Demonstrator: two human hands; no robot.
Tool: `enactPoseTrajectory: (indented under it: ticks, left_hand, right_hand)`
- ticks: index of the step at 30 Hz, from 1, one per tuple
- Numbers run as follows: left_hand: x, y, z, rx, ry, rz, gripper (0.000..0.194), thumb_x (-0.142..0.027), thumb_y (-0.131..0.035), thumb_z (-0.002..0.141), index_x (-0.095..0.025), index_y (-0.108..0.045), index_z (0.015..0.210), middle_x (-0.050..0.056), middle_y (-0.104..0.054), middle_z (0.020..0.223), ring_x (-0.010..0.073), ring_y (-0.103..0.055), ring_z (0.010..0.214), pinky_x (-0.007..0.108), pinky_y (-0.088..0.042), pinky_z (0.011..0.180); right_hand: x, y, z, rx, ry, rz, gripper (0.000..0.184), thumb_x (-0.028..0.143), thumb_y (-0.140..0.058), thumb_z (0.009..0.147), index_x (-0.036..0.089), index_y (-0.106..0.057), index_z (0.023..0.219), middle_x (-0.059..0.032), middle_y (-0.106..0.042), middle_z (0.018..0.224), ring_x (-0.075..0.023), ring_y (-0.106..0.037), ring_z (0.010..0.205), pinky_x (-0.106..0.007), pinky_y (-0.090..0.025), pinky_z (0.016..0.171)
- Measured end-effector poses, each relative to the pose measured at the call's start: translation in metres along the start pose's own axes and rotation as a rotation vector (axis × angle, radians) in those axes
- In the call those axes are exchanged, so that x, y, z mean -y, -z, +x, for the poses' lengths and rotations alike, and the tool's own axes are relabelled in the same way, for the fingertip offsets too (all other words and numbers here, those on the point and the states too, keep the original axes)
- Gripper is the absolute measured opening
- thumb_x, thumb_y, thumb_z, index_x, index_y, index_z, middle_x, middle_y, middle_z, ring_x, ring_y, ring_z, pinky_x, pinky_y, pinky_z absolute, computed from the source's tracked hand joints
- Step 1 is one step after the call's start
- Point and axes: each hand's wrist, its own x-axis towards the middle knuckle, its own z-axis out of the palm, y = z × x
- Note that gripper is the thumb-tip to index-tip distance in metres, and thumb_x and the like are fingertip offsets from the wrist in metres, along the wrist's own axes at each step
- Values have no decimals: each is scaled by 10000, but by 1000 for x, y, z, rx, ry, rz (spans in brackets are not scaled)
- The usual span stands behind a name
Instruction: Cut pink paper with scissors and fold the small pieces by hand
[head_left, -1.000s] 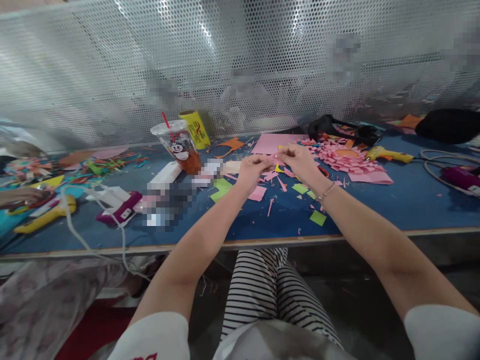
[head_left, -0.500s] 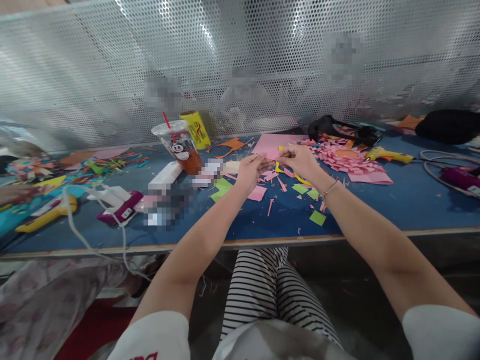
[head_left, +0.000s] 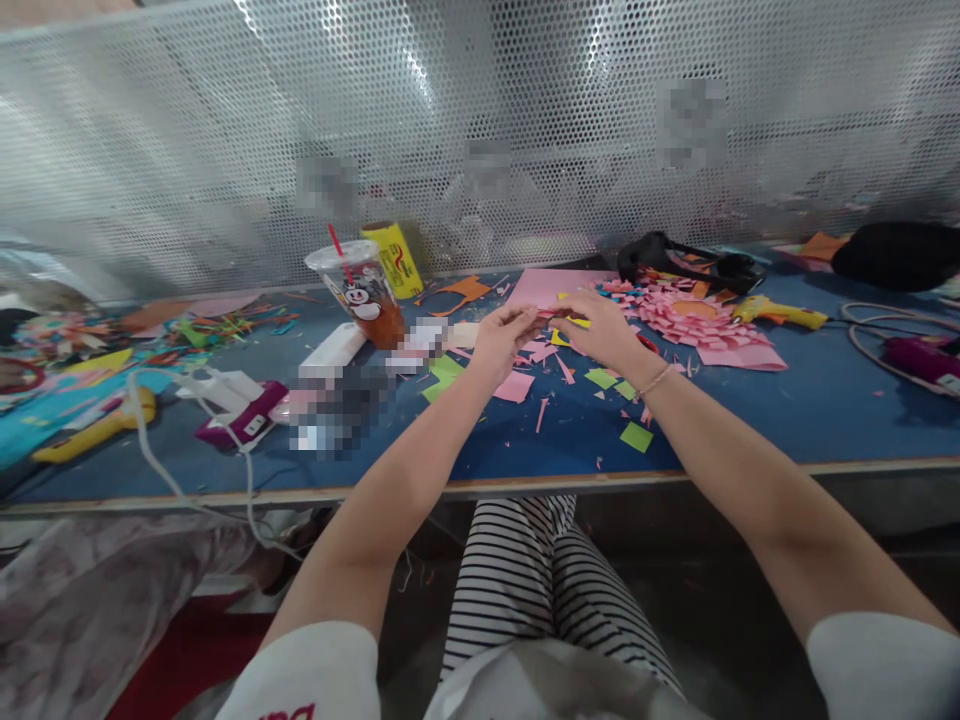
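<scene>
My left hand is closed, its fingertips pinching a small piece of pink paper above the table. From the other side my right hand grips the same piece, its thumb and fingers curled in; its outline is partly lost against the pink sheet lying behind. Under and around both hands lie a pink square, several green paper squares and thin pink scraps. A red loop, maybe a handle, shows beside my right wrist.
To the right are a fringed pink paper flower, a yellow glue gun and a black strapped object. On the left stand a drink cup and a yellow can. White cables run over the table's front edge near another person.
My right hand has turned slightly and its fingers are more curled around the pink paper. The red loop now shows beside its wrist. My left hand has hardly moved.
</scene>
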Motion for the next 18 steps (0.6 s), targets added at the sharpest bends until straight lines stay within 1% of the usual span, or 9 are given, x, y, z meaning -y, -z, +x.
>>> enactPoseTrajectory:
  ticks: [3, 7, 13, 15, 18]
  left_hand:
    - [0, -1, -1, 19, -37, 35, 288, -289, -765, 574, -150, -657, 801, 16, -671, 731, 103, -635, 694, 292, -496, 795]
    - [0, -1, -2, 36, -47, 80, 321, -245, -754, 559, -164, -667, 857, -9, -652, 715, 88, -608, 683, 276, -493, 768]
    - [1, 0, 0, 32, -69, 164, 315, -118, -671, 543, -177, -665, 853, -38, -596, 673, 49, -523, 570, 208, -450, 607]
    - [1, -1, 0, 32, -70, 175, 321, -98, -640, 538, -178, -659, 848, -30, -601, 699, 53, -527, 583, 208, -451, 606]
    - [1, -2, -1, 24, -49, 174, 337, -92, -631, 530, -179, -645, 855, -18, -621, 746, 69, -556, 621, 226, -468, 635]
  right_hand:
    - [1, 0, 0, -21, -41, 47, 233, 355, -508, 830, 205, -677, 886, -63, -672, 875, -183, -582, 795, -322, -437, 732]
    - [0, 0, 1, -14, -109, 104, 207, 325, -517, 806, 170, -653, 782, -55, -652, 773, -157, -570, 712, -280, -432, 645]
    - [-6, -2, 3, -35, -183, 113, 103, 212, -507, 740, 164, -597, 723, -13, -577, 649, -128, -513, 616, -262, -390, 595]
    - [-10, -5, 3, -35, -211, 164, 87, 211, -507, 727, 168, -574, 689, 1, -547, 619, -116, -492, 594, -251, -382, 573]
    - [-15, -11, 4, -30, -306, 325, 79, 234, -525, 714, 172, -555, 675, 19, -520, 598, -96, -469, 560, -232, -391, 540]
